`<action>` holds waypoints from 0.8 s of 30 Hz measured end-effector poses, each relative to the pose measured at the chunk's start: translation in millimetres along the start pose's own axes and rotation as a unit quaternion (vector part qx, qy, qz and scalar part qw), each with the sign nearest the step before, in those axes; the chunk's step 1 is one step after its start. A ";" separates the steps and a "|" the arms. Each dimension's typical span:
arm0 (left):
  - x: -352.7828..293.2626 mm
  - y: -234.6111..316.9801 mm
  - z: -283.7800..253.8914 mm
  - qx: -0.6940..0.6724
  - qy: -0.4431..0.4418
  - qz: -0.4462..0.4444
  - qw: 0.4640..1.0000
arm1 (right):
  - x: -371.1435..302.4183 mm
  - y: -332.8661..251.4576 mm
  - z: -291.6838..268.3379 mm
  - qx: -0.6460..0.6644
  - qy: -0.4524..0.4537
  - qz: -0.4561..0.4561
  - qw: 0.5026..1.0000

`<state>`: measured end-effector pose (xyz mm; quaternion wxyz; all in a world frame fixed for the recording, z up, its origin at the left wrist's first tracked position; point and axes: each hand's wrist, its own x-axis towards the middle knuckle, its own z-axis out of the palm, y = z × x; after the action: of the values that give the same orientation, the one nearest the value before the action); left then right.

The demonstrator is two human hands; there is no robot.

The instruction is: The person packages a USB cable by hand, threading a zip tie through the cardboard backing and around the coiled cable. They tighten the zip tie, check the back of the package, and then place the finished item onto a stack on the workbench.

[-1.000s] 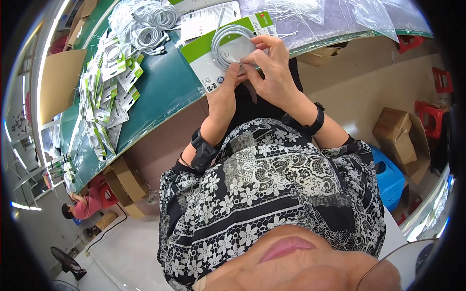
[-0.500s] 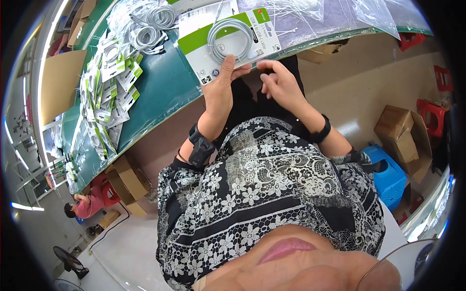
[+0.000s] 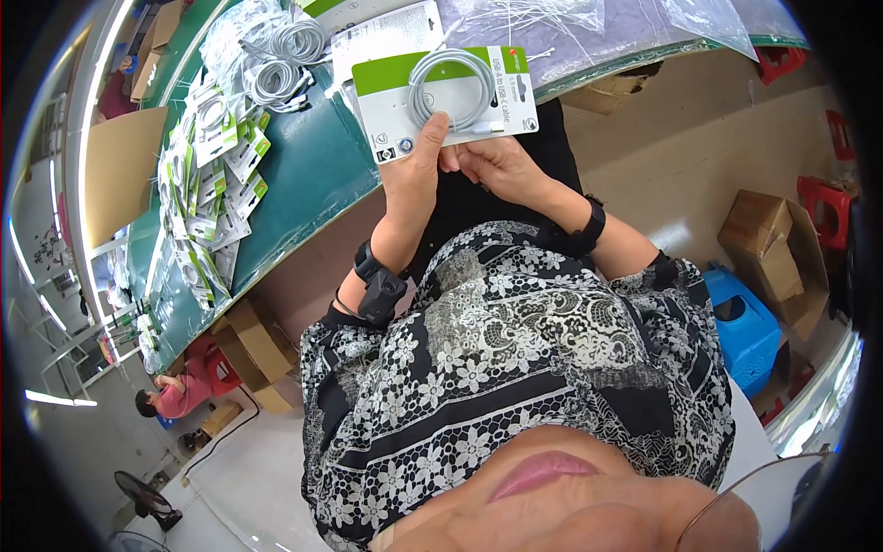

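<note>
Before the black-and-white patterned top [image 3: 515, 340], the left hand [image 3: 412, 179] grips with closed fingers a green-and-white card [image 3: 391, 103] bearing a coiled cable [image 3: 484, 87], thumb in front. The right hand [image 3: 506, 170] has fingers curled at its lower edge, their hold unclear. Beyond, the green surface [image 3: 322, 152] carries heaped packaged cables [image 3: 198, 189].

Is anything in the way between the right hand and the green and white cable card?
Nothing visible blocks it. The right hand is by the lower edge of the card; whether it touches is unclear. The left hand holds that same edge.
</note>
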<state>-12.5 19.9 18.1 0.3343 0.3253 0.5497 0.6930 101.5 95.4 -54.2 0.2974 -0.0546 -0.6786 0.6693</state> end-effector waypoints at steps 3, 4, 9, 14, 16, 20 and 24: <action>-4.5 2.4 9.3 -0.013 0.023 -0.012 1.000 | 4.1 12.9 -8.7 -0.069 0.086 0.031 0.993; -6.3 4.0 13.9 -0.027 0.047 -0.020 0.998 | 7.3 15.6 -12.0 -0.103 0.131 0.045 0.985; -9.0 7.5 13.6 -0.121 0.094 -0.122 0.981 | 28.4 19.0 -11.4 -0.257 0.291 -0.216 0.896; 3.1 -7.1 -12.0 -0.057 0.054 -0.084 0.993 | 2.9 22.6 9.1 -0.222 0.165 -0.110 0.955; 5.6 -14.0 -12.3 -0.100 0.064 -0.069 0.991 | -5.6 22.3 9.7 -0.148 0.097 -0.069 0.982; 0.6 -24.9 -25.0 -0.146 0.064 -0.077 0.984 | -0.8 -12.1 -6.4 0.138 0.049 0.197 0.970; -11.0 -27.2 -34.5 -0.044 -0.076 -0.087 0.992 | 11.7 1.8 -16.8 0.430 0.188 0.119 0.875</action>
<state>-31.6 -3.2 -15.8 0.4480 0.3132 0.5180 0.6580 99.3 115.8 -53.3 0.3316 -0.1263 -0.2431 0.9028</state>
